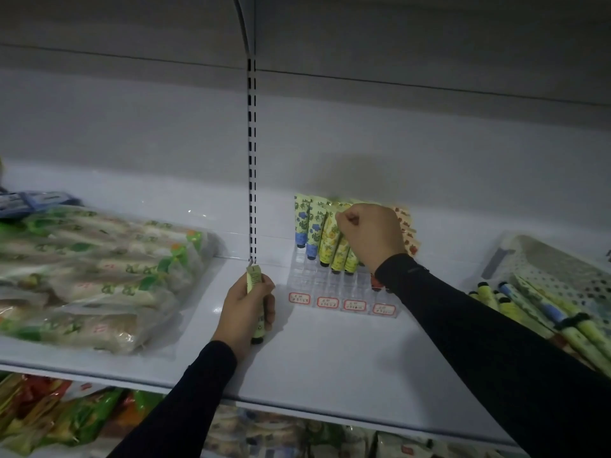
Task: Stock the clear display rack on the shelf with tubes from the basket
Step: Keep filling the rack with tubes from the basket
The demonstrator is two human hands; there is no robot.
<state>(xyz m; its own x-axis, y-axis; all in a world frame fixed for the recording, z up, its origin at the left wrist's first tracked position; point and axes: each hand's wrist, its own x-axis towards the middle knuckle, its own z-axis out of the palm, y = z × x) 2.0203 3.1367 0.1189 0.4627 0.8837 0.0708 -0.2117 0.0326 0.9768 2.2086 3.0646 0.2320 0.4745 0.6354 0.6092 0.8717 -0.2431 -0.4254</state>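
A clear display rack [330, 287] with red-framed labels along its front stands on the white shelf [330, 352]. Several tubes stand in it, cap down: blue-flowered ones [301, 223] at the left, yellow ones [330, 239] beside them, red-patterned ones [410, 233] at the right. My right hand [370, 234] is closed over the top of a yellow-green tube [350, 259] in the rack's middle. My left hand [249, 309] holds a pale green tube [254, 279] upright, left of the rack. The basket [542, 259] at the right holds several more tubes [529, 312].
A clear bag of green-and-white packets [92, 269] lies on the shelf's left part, with a blue pack [33, 200] behind it. A slotted upright [252, 160] splits the back wall. The shelf below carries colourful packets [59, 414].
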